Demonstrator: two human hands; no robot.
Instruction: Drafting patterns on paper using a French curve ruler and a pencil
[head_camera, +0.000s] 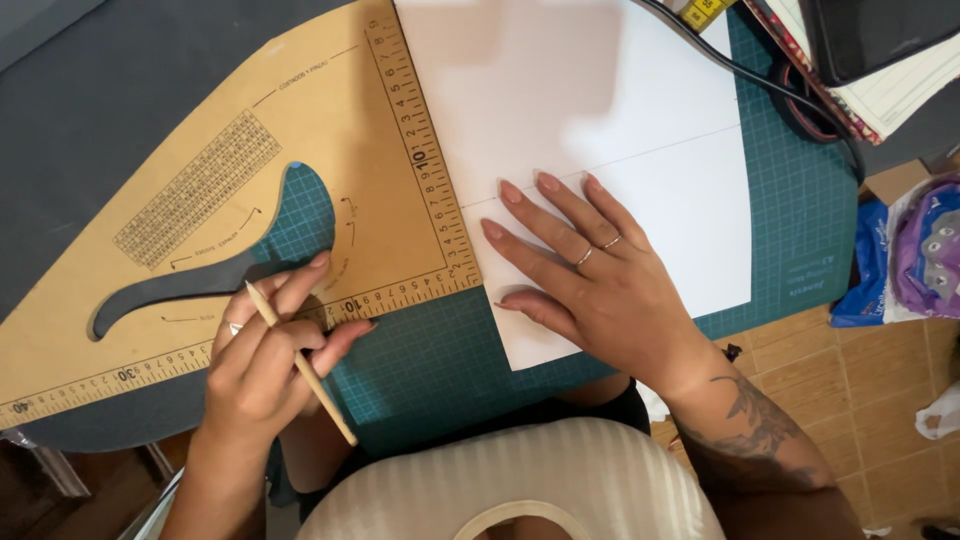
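The fingers (300, 290) of the left hand (265, 365) are closing around a thin wooden pencil (300, 365), which is lying diagonally across the palm with its tip pointing toward the upper left of the frame; the fingertips are also pressing on the lower edge of a tan curved pattern ruler (330, 130). The fingers (545, 215) of the right hand (585, 280) are lying spread apart and flat, holding nothing, pressing down on a white sheet of paper (600, 110) at centre frame. Two rings are showing on that hand, and a tattoo is showing on the forearm at lower right. The ruler is occupying the left half of the frame, its straight scaled edge lying along the left edge of the paper. Both are resting on a green cutting mat (800, 200) over a dark tabletop (90, 90). A black cable (740, 70) is crossing the upper right corner, near stacked notebooks (890, 90). Plastic bags (920, 250) are sitting at right frame above a tiled floor (860, 390).
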